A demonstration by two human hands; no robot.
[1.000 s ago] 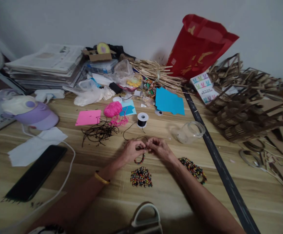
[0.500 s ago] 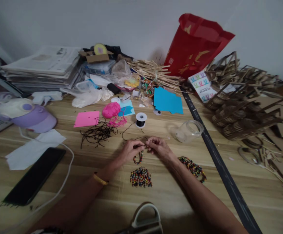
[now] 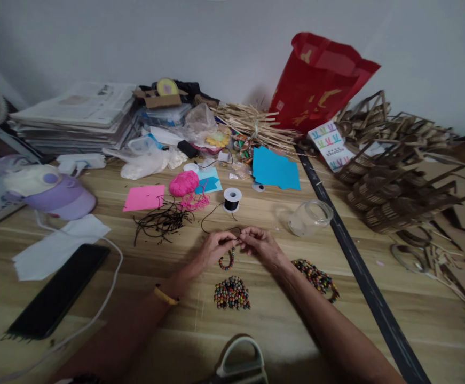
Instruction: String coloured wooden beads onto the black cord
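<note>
My left hand (image 3: 216, 248) and my right hand (image 3: 259, 244) meet above the table, fingertips pinched close together on a thin black cord (image 3: 209, 230). The cord curves back to a white spool (image 3: 232, 199) wound with black. From the fingers hangs a short curved string of multicoloured beads (image 3: 227, 263), its lower part near the tabletop. Just in front lies a heap of loose beads (image 3: 232, 293). Beside my right forearm sits a pile of strung beads (image 3: 316, 278). The exact fingertip grip is too small to make out.
Scissors (image 3: 243, 357) lie at the front edge. A glass jar (image 3: 311, 217) stands to the right, near woven baskets (image 3: 392, 192). Black cord pieces (image 3: 162, 220), pink yarn (image 3: 184, 183) and a phone (image 3: 60, 290) lie left. A red bag (image 3: 316, 85) stands behind.
The view has shifted slightly, so the table items sit a little lower. Both hands stay pinched at the cord, with only small finger movement.
</note>
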